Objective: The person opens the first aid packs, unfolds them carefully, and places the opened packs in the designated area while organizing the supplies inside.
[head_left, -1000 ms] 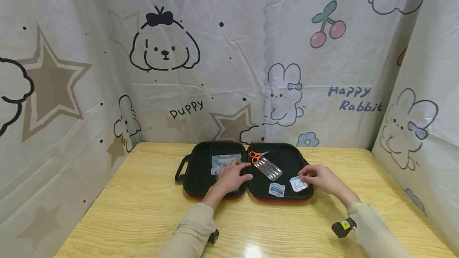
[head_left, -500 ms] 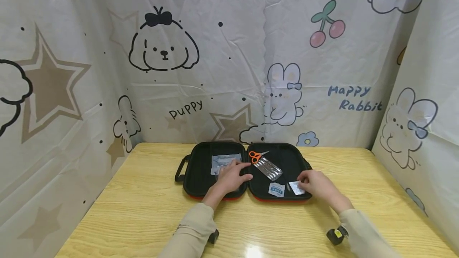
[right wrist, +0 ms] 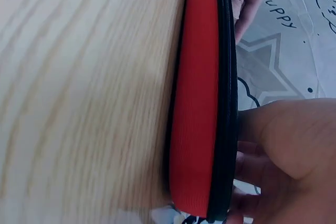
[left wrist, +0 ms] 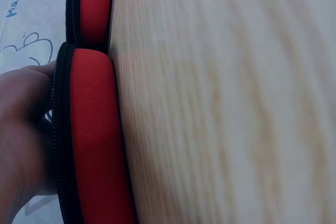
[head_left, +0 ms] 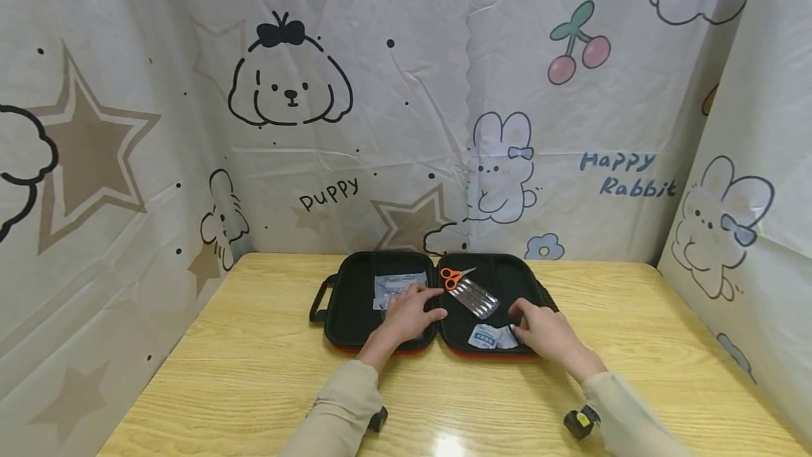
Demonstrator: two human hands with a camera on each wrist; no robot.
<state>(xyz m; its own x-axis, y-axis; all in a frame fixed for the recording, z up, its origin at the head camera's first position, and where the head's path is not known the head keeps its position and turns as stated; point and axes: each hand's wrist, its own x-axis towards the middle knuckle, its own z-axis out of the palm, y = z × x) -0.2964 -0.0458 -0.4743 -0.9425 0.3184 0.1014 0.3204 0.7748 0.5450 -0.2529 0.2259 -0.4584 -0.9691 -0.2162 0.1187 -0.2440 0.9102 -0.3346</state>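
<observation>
In the head view, a black-lined zip case (head_left: 355,302) lies spread open in two halves. My left hand (head_left: 406,312) rests over the left half, index finger and thumb stretched toward the hinge, partly covering clear plastic packets (head_left: 390,288). My right hand (head_left: 545,330) is low in the right half, fingers bent, fingertips at the edge of a small white packet (head_left: 507,338). I cannot tell whether they pinch it. That packet overlaps another white packet with blue print (head_left: 485,336). Behind them lie orange-handled scissors (head_left: 452,278) and a clear sleeve of silvery sticks (head_left: 474,299).
The case has a carry handle (head_left: 319,302) on its left. Its red outer shell (right wrist: 197,103) stands up from the wooden table (head_left: 254,372), hiding the right fingertips in the right wrist view. A printed cloth (head_left: 380,125) hangs behind and at both sides.
My right hand has moved left with the white packet, which now overlaps the blue-printed one and has nudged it slightly left. My left hand has stayed in place.
</observation>
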